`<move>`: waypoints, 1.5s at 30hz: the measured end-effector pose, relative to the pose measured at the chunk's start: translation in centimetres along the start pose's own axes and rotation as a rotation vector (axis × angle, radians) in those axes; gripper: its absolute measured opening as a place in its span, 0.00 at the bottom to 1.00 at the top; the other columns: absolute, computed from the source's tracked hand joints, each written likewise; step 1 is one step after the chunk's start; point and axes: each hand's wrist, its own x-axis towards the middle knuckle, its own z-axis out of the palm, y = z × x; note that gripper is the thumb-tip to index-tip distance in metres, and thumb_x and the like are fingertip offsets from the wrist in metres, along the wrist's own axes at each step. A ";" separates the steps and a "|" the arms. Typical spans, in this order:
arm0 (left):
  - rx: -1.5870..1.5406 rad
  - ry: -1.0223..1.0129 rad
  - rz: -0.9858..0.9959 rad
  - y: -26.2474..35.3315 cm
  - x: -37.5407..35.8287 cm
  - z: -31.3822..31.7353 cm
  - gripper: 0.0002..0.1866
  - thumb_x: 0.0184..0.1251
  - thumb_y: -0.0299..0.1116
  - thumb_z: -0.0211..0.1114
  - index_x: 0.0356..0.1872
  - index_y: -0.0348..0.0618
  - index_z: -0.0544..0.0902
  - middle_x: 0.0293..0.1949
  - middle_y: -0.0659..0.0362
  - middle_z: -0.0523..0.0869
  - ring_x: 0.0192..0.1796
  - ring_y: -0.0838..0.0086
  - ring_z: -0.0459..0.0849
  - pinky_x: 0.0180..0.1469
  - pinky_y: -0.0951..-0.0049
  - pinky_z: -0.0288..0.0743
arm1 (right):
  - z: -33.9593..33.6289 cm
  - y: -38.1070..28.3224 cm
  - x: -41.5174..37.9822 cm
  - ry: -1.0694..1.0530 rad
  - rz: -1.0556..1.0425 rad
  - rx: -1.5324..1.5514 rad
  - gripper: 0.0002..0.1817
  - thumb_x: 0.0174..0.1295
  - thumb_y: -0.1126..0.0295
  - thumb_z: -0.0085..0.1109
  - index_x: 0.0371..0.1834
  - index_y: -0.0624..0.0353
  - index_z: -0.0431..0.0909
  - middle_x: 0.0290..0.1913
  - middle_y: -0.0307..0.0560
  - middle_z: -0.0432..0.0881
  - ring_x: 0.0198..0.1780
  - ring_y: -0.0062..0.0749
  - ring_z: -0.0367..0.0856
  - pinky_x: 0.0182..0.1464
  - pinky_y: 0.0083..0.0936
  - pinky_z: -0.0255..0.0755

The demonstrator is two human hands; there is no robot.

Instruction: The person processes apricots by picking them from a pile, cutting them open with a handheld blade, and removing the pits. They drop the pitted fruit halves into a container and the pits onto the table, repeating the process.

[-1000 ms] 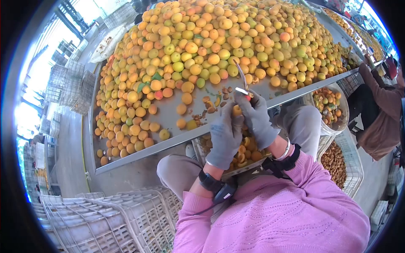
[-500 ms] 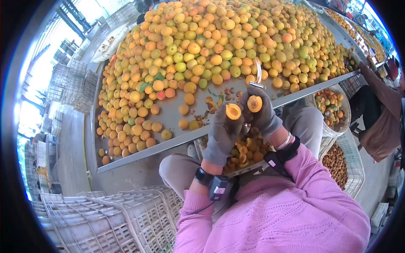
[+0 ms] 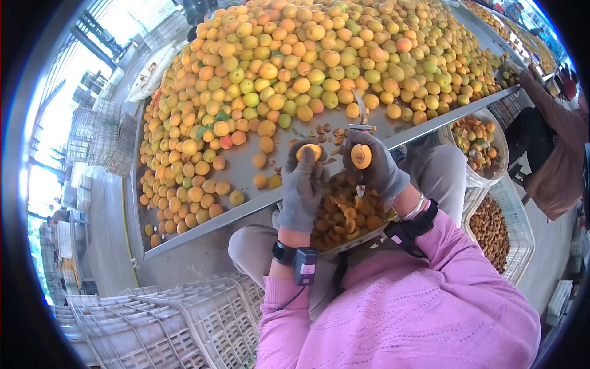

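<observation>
My gloved left hand is closed round an apricot half, above the table's metal edge. Just to its right, my gloved right hand holds another apricot half, cut face up with a brown centre. A metal tool with a curved blade sticks out of the top of the right hand, and a shiny tip shows below the fingers. The two hands are apart. Beneath them, a crate holds many apricot halves. Whole apricots are heaped beyond the hands.
Stacked white plastic crates stand at the lower left. On the right are a bucket of fruit scraps and a crate of brown pits. A co-worker in a brown sleeve sits at the far right.
Both hands have moved slightly left and farther apart. The left hand's apricot half has tilted, with fingers now over it. The right hand still holds its half and the tool.
</observation>
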 end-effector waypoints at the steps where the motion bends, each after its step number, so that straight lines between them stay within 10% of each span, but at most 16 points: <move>1: 0.002 -0.002 -0.005 -0.1 0.2 -0.1 0.11 0.76 0.35 0.59 0.51 0.42 0.77 0.34 0.60 0.82 0.25 0.82 0.72 0.30 0.77 0.72 | -0.2 0.0 0.0 0.003 0.016 0.002 0.13 0.75 0.69 0.42 0.30 0.58 0.68 0.21 0.36 0.70 0.18 0.17 0.65 0.21 0.15 0.64; 10: 0.528 0.506 0.103 2.1 2.4 0.5 0.11 0.68 0.36 0.70 0.38 0.40 0.80 0.23 0.60 0.80 0.14 0.81 0.67 0.17 0.79 0.60 | -0.1 0.2 0.0 0.188 0.136 -0.004 0.15 0.75 0.61 0.45 0.36 0.60 0.75 0.22 0.40 0.74 0.19 0.22 0.70 0.20 0.20 0.63; 15: 0.700 0.183 0.161 0.9 1.4 -0.4 0.12 0.68 0.36 0.69 0.42 0.37 0.82 0.31 0.60 0.84 0.24 0.82 0.77 0.26 0.81 0.71 | -1.6 1.5 0.4 0.050 0.167 0.108 0.09 0.72 0.72 0.48 0.48 0.66 0.73 0.26 0.39 0.76 0.19 0.19 0.73 0.21 0.19 0.69; 17: 0.647 -0.001 0.140 0.0 -0.4 0.1 0.12 0.68 0.34 0.69 0.44 0.36 0.82 0.34 0.60 0.85 0.30 0.81 0.79 0.33 0.81 0.74 | -1.1 0.9 -0.1 0.066 -0.351 -0.689 0.10 0.71 0.68 0.53 0.47 0.63 0.76 0.29 0.39 0.78 0.21 0.20 0.76 0.22 0.19 0.71; 20: 0.680 -0.122 0.197 -1.4 -2.2 2.9 0.11 0.68 0.29 0.68 0.46 0.35 0.82 0.38 0.61 0.85 0.37 0.81 0.82 0.38 0.80 0.77 | 0.1 -0.9 0.0 0.224 0.258 0.129 0.15 0.71 0.61 0.57 0.51 0.62 0.78 0.35 0.37 0.81 0.35 0.20 0.80 0.32 0.20 0.75; 25: 0.767 -0.053 0.303 -2.7 -1.9 2.5 0.10 0.68 0.22 0.65 0.49 0.36 0.79 0.41 0.63 0.84 0.41 0.81 0.83 0.39 0.78 0.78 | 2.0 -0.1 0.1 0.282 0.155 0.070 0.16 0.70 0.61 0.60 0.49 0.64 0.80 0.38 0.36 0.83 0.38 0.17 0.79 0.37 0.16 0.74; 31: 0.404 -0.054 0.157 -2.7 -2.3 2.5 0.12 0.72 0.27 0.62 0.53 0.41 0.75 0.47 0.61 0.81 0.49 0.79 0.79 0.54 0.77 0.75 | 3.0 1.2 1.5 0.391 -0.143 -0.072 0.13 0.67 0.65 0.63 0.47 0.63 0.82 0.36 0.35 0.82 0.38 0.13 0.75 0.38 0.16 0.72; 36: -0.138 0.036 0.059 -3.3 -0.8 2.5 0.07 0.76 0.30 0.56 0.51 0.47 0.74 0.43 0.62 0.80 0.40 0.78 0.81 0.44 0.77 0.77 | 4.6 2.2 3.9 0.510 -0.246 -0.272 0.10 0.67 0.68 0.63 0.46 0.62 0.82 0.33 0.34 0.81 0.35 0.12 0.73 0.35 0.17 0.70; 45: -0.165 0.063 -0.016 -1.0 1.0 -0.2 0.13 0.75 0.45 0.57 0.47 0.46 0.76 0.37 0.61 0.81 0.33 0.75 0.81 0.38 0.69 0.82 | 7.8 -4.5 5.9 0.289 -0.183 0.121 0.14 0.68 0.62 0.61 0.26 0.57 0.75 0.16 0.33 0.71 0.14 0.15 0.65 0.15 0.16 0.57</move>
